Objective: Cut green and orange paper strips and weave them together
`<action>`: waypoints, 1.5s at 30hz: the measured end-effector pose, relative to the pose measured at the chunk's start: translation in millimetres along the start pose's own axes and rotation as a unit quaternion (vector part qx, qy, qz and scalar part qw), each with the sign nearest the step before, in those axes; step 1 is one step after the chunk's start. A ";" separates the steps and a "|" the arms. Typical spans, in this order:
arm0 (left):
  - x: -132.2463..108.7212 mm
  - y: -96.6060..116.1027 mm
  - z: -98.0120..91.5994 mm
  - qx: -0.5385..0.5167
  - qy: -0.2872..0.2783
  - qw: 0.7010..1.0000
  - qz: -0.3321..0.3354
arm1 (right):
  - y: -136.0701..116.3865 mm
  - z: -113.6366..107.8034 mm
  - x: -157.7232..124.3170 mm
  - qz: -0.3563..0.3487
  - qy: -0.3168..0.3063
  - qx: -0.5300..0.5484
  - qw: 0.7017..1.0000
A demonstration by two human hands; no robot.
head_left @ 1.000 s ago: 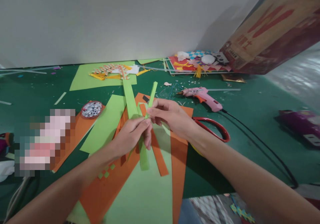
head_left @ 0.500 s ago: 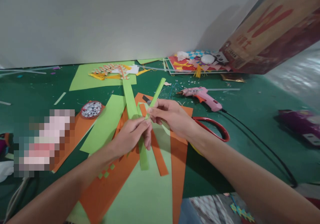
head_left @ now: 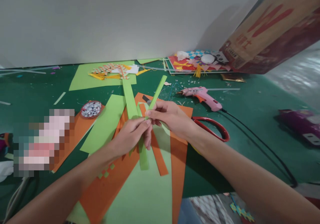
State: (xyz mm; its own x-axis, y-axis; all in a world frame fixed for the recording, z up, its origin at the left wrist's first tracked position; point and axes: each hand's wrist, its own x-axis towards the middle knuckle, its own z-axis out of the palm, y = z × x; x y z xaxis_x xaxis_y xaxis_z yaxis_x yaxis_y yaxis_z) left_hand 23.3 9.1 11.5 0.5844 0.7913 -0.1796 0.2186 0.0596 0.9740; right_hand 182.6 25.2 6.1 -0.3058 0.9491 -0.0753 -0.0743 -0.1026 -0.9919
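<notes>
My right hand [head_left: 172, 117] pinches a narrow green paper strip [head_left: 158, 91] that slants up and away to the right. My left hand [head_left: 131, 134] is closed with its fingertips meeting the right hand's, pressing on the same strip and on green and orange strips beneath. A second green strip [head_left: 130, 99] lies flat and runs away from the hands. An orange strip [head_left: 157, 152] and a green strip end [head_left: 143, 159] stick out below the hands. All rest on orange paper [head_left: 105, 190] and light green paper [head_left: 145, 194].
Red-handled scissors [head_left: 215, 127] lie just right of my right wrist. A pink glue gun [head_left: 203, 96] with a black cord [head_left: 262, 144] sits behind. A round box of googly eyes [head_left: 91, 109] is at left. Woven paper crafts [head_left: 112, 70], a cardboard box [head_left: 272, 34] and a purple object [head_left: 302, 124] line the green mat.
The green strip in my right hand has swung to the right and reaches farther up. Both hands stay at the same spot.
</notes>
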 end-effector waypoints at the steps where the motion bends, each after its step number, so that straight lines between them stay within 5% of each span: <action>1: -0.1 0.1 0.2 -0.002 -0.001 1.000 -0.001 | 0.6 -0.3 0.4 -0.004 0.001 0.003 1.000; 45: -0.4 0.4 -1.3 -0.002 -0.004 1.000 0.022 | 0.0 -2.9 0.0 -0.024 0.002 -0.005 1.000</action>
State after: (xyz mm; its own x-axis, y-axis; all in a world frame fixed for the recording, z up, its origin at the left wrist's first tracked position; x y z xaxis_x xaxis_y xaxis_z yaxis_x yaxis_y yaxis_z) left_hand 22.2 9.6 12.1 0.5990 0.7890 -0.1368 0.1897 0.0261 0.9815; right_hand 185.3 26.0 5.8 -0.2985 0.9540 -0.0275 -0.0800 -0.0537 -0.9953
